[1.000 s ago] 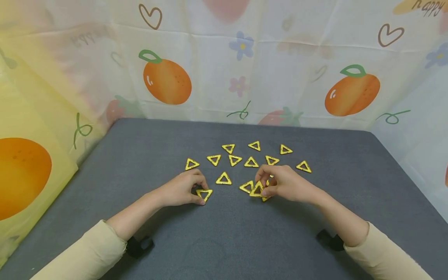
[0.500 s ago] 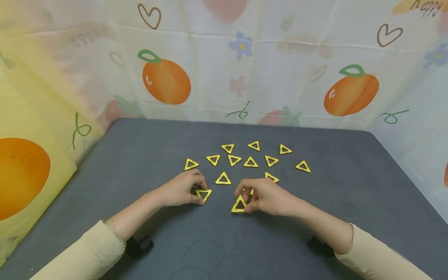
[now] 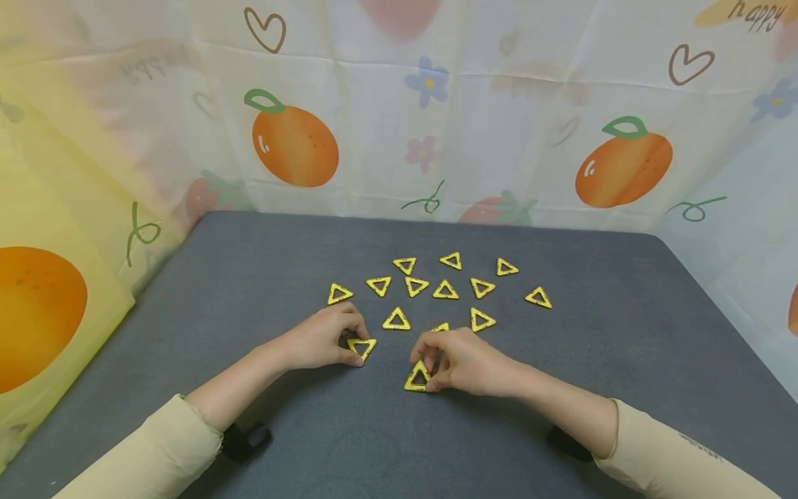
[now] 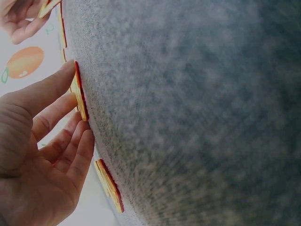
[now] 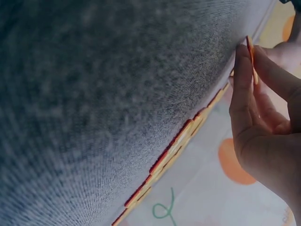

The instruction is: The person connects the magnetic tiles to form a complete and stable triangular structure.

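Observation:
My left hand (image 3: 321, 338) pinches a hollow yellow triangle tile (image 3: 369, 346) at its edges. That tile lies on the dark table, and in the left wrist view its red underside edge (image 4: 81, 92) meets the surface. Between thumb and fingers my right hand (image 3: 464, 364) holds a second triangle tile (image 3: 411, 380), tilted up with its point away from me. The right wrist view shows this tile (image 5: 250, 54) from the side, apart from the cloth. A gap separates the two held tiles. Another triangle tile (image 3: 439, 327) is partly hidden behind the right hand.
Several more yellow triangle tiles lie scattered beyond the hands, among them one near the middle (image 3: 396, 326), one at right (image 3: 481, 327) and one at far right (image 3: 539, 305). A fruit-patterned curtain (image 3: 374, 138) stands behind the grey table (image 3: 349, 443).
My right hand has carried its triangle tile left and toward me, away from the pieces it overlapped, uncovering a tile at right. The left hand keeps its place on its tile.

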`<state>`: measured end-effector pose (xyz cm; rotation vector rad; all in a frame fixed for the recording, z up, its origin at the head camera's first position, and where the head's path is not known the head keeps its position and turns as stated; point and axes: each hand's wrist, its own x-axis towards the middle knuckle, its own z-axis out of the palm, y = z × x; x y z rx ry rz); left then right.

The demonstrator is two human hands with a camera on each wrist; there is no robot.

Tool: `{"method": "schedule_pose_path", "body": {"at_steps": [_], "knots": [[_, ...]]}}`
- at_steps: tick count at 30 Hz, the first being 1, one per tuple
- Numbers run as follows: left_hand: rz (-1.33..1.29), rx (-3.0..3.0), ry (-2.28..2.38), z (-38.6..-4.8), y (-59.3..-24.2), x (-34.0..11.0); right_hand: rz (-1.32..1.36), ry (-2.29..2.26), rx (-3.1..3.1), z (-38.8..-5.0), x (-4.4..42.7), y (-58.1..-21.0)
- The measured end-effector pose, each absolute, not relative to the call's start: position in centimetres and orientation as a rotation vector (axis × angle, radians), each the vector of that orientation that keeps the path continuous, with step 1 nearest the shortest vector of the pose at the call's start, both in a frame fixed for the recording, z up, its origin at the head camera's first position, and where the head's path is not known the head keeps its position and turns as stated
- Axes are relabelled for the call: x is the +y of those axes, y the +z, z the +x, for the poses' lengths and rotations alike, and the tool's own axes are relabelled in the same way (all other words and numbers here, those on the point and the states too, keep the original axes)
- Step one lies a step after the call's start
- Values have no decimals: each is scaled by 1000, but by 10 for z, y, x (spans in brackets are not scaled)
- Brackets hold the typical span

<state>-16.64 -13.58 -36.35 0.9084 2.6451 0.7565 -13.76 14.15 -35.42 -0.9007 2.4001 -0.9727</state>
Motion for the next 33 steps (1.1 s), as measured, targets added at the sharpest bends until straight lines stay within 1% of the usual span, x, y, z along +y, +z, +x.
{"method": "schedule_pose_path", "body": {"at_steps": [15,33], "knots": [[916,2663,733,-168,-366,-136,-1024,-821,2487,-136,139,-362],[935,2666,736,-165,-366,-137,-974,-859,2452,-137,140,-363]]}}
